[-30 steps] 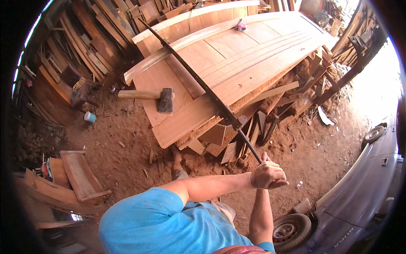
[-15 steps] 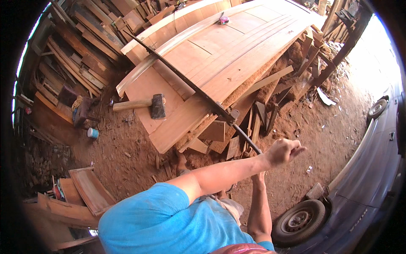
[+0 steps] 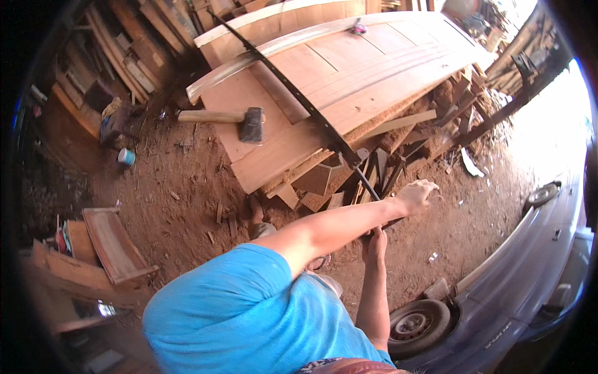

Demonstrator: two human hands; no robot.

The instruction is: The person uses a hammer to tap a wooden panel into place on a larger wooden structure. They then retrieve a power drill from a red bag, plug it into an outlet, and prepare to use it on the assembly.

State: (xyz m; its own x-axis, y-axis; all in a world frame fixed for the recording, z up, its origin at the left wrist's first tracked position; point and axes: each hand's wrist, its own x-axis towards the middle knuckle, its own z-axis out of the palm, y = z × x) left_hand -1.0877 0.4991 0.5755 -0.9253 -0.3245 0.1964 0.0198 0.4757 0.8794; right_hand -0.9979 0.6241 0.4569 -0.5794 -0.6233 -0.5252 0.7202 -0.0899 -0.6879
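Note:
A long dark bar clamp [image 3: 293, 93] lies across a pale wooden door panel [image 3: 349, 59], its near end reaching past the panel's edge toward my hands. My left arm crosses in front of me, over the clamp's rod. Beyond the rod's end, my left hand [image 3: 416, 197] has curled fingers; whatever is inside them is hidden. Below that forearm, my right hand [image 3: 375, 242] closes around a thin dark rod at the clamp's near end. A mallet [image 3: 252, 124] with a dark head and wooden handle rests on the panel's near left corner.
Wood offcuts [image 3: 398, 124] and sawdust are heaped under the panel. A small pink object [image 3: 359, 28] lies on top of it. At right stands a dark vehicle [image 3: 498, 299]. Boards [image 3: 115, 47] lean at the far left, near a blue-and-white tin [image 3: 126, 156].
The view has shifted, so the panel and mallet appear higher and farther right. My left hand has moved up slightly, its fingers bent differently. My right hand stays low by the clamp's end.

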